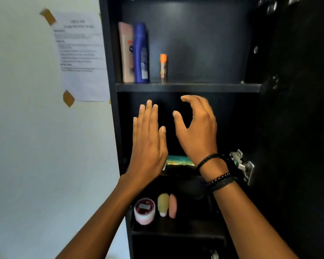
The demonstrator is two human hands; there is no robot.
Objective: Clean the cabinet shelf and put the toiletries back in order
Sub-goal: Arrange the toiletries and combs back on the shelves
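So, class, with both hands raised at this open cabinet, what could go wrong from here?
The orange-capped tube stands alone on the upper shelf; a brush from the right hand could topple it.
The pink bottle and blue bottle stand side by side, so knocking one may tip the other.
The bracelets on the right wrist sit near the metal hinge and might snag.

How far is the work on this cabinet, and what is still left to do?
Done, it seems: a pink bottle, blue bottle and orange-capped stick stand upright at the left of the upper shelf. In hand: nothing; the left hand and right hand are open and empty before the middle compartment. Probably left: the jar, yellow bottle and pink tube lower down, and the green cloth behind the wrists.
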